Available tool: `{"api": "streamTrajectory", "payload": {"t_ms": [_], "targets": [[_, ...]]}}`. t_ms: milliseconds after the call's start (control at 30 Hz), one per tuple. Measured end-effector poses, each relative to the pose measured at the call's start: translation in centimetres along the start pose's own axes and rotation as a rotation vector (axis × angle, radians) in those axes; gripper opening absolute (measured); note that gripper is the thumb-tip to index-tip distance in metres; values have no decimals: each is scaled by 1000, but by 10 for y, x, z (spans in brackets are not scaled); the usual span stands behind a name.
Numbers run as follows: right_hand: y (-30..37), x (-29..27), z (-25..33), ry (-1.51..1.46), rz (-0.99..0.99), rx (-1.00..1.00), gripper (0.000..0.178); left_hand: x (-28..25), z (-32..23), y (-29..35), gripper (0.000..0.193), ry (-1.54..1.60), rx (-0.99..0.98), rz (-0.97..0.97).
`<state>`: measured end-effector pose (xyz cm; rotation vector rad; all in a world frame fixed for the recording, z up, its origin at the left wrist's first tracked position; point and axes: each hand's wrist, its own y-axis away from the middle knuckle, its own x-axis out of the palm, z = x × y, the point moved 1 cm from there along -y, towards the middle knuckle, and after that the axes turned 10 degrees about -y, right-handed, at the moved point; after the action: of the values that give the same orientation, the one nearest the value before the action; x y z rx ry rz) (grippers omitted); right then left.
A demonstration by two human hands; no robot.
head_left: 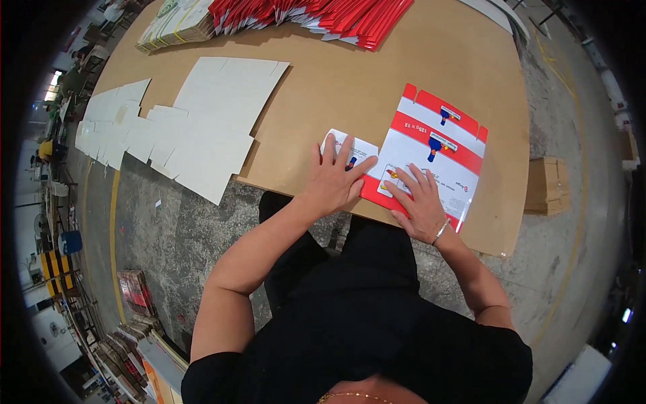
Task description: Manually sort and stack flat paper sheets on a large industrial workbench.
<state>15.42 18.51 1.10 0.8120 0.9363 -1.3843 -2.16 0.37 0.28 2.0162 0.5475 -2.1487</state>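
A red and white printed cardboard box [441, 124], folded flat, lies near the right front of the brown table. My right hand [420, 205] rests on its lower part, fingers spread over the printed face. Left of it, my left hand [336, 176] lies with fingers apart on a smaller white printed flap [364, 149], its thumb by the red edge of the box. Whether this flap joins the box is hidden under my hand. Neither hand grips anything.
Large white cardboard blanks [215, 114] overlap at the table's left, some jutting past its edge. Red folded cartons [363, 23] fan out along the far side, beside a strapped brown bundle [178, 30]. A brown carton [546, 186] stands on the floor right of the table [323, 81].
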Motion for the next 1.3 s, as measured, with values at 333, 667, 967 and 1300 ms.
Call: {"api": "streamTrajectory", "payload": {"t_ms": [333,667,967,1300], "targets": [[1,2,3,-42,-17,31,57,1,-13,-2,59,-139,-89,33],[-4,2,8,23,-58,9,59,2,-30,-55,60,-271,-308,108],[54,-56,-177,-116,-606,522,50,-6,59,-25,60,14,-458,48],[3,-127,-261,-1333,-280,504,81,-7,83,22,54,114,-302,-80]]}}
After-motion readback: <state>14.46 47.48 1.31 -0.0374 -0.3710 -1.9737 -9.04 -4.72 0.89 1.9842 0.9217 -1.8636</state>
